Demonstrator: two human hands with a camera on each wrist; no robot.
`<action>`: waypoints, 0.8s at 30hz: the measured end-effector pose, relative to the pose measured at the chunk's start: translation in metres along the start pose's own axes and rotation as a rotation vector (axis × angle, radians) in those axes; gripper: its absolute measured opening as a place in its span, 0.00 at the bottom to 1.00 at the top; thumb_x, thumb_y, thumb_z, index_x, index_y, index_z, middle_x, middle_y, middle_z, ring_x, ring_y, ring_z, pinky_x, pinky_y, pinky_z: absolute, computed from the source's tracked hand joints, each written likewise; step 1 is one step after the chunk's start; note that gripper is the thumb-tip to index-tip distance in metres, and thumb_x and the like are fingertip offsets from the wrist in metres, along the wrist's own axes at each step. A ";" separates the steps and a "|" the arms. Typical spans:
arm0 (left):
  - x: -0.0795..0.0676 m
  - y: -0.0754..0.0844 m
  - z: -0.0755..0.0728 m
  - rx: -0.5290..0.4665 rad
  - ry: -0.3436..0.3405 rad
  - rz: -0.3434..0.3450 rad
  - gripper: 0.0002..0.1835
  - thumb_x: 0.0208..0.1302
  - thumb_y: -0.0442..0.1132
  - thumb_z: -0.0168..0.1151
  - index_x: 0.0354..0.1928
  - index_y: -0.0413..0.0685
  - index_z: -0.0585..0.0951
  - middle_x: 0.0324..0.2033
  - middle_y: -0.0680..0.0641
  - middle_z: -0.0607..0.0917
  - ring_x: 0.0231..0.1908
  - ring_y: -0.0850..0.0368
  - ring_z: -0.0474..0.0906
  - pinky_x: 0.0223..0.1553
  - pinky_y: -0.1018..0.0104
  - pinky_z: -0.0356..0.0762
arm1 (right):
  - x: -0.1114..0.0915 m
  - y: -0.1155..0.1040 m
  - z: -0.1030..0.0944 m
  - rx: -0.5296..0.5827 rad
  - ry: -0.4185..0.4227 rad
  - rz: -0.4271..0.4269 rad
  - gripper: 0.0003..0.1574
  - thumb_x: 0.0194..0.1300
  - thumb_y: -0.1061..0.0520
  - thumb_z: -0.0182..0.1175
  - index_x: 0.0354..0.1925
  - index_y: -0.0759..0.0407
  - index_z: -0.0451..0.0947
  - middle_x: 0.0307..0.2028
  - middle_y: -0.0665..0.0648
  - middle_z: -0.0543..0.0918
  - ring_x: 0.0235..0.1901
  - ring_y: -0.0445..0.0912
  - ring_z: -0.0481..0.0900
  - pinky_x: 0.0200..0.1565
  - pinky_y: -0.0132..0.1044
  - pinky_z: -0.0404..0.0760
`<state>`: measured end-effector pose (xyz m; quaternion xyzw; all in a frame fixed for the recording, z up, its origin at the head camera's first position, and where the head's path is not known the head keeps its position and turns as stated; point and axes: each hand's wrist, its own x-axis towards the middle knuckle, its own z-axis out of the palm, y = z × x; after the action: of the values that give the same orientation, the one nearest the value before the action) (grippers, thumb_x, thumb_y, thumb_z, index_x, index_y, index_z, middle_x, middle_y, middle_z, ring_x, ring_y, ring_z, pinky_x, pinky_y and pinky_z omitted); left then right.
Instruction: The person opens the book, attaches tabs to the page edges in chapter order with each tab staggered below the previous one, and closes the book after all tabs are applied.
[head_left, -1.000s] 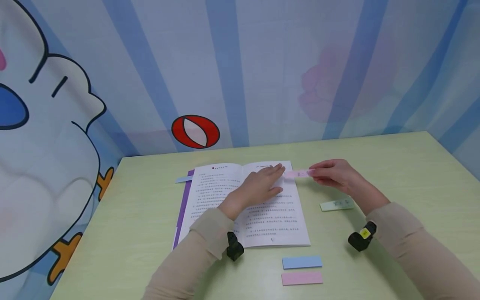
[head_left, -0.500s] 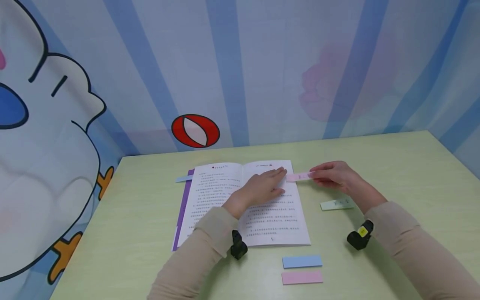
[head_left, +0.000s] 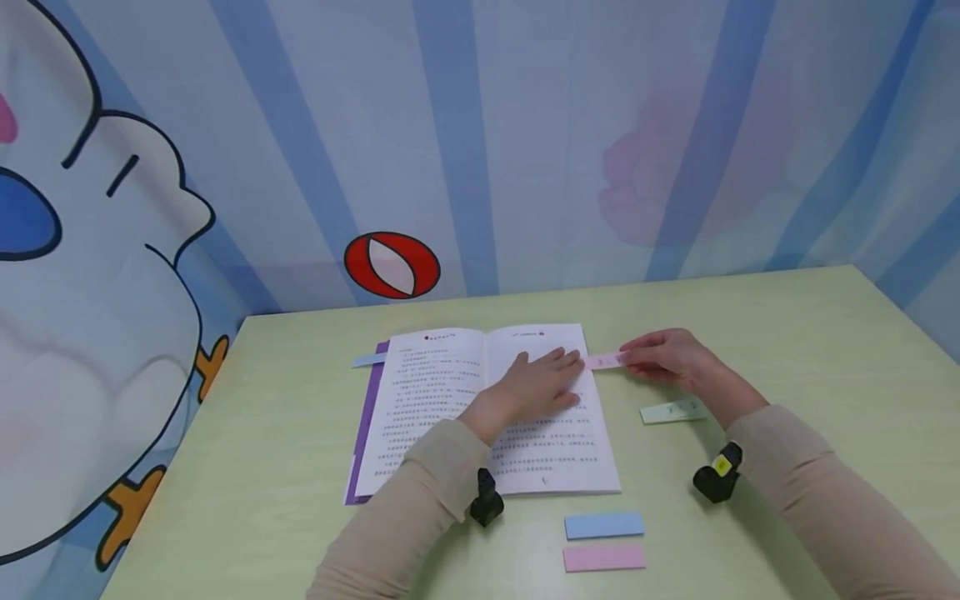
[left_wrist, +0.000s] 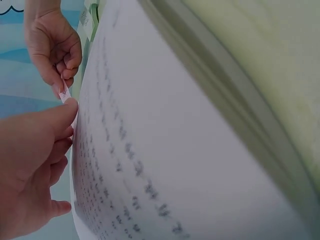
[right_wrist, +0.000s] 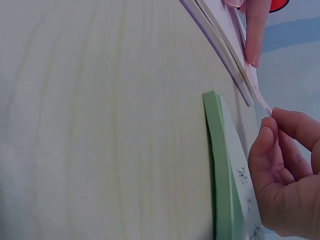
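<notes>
An open book lies on the table, its printed pages facing up and a purple cover edge showing at left. My left hand rests on the right page with fingers extended, fingertips at the page's outer edge. From that edge sticks out a pink sticky note with handwriting. Its outer end is pinched between thumb and fingers of my right hand; the right wrist view shows this right hand close up. How far the note reaches onto the page is hidden by the left fingers.
Below the right hand lies a green sticky-note pad with writing on top. A blue pad and a pink pad lie before the book. A blue sticky note juts from the book's left side. A curtain hangs behind the table.
My left hand has slid right and slightly toward me, its fingertips reaching the page edge. The right hand and the pink sticky note have come slightly lower, and less of the note shows.
</notes>
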<state>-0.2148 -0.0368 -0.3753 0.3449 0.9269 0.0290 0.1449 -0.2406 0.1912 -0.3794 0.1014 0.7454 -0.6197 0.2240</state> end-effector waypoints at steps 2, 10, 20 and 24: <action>0.001 0.001 0.002 0.011 -0.005 0.005 0.32 0.72 0.54 0.40 0.73 0.52 0.50 0.71 0.54 0.49 0.70 0.59 0.41 0.67 0.46 0.43 | 0.002 0.002 0.000 -0.003 0.003 0.007 0.30 0.59 0.62 0.63 0.57 0.74 0.68 0.24 0.49 0.83 0.24 0.39 0.80 0.33 0.31 0.81; 0.001 0.008 0.007 0.024 -0.021 -0.025 0.32 0.72 0.56 0.37 0.73 0.52 0.48 0.72 0.54 0.48 0.70 0.58 0.42 0.66 0.44 0.43 | 0.005 0.004 -0.001 -0.011 0.001 0.016 0.28 0.61 0.62 0.62 0.57 0.73 0.68 0.26 0.51 0.82 0.25 0.40 0.81 0.34 0.31 0.81; 0.008 0.014 0.009 0.031 -0.003 -0.075 0.32 0.72 0.57 0.37 0.72 0.53 0.52 0.71 0.54 0.51 0.70 0.57 0.46 0.65 0.46 0.49 | 0.005 0.006 -0.001 -0.024 -0.033 0.020 0.31 0.62 0.62 0.60 0.60 0.74 0.64 0.29 0.52 0.81 0.27 0.40 0.82 0.35 0.31 0.81; 0.015 0.017 0.013 0.101 0.015 -0.103 0.32 0.72 0.57 0.35 0.72 0.55 0.51 0.71 0.55 0.51 0.69 0.57 0.49 0.65 0.48 0.53 | 0.007 0.006 -0.001 -0.021 -0.038 0.011 0.30 0.63 0.63 0.59 0.59 0.75 0.64 0.27 0.51 0.81 0.27 0.40 0.82 0.35 0.31 0.81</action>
<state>-0.2108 -0.0151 -0.3889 0.3032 0.9449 -0.0227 0.1218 -0.2447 0.1930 -0.3881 0.0911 0.7470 -0.6122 0.2427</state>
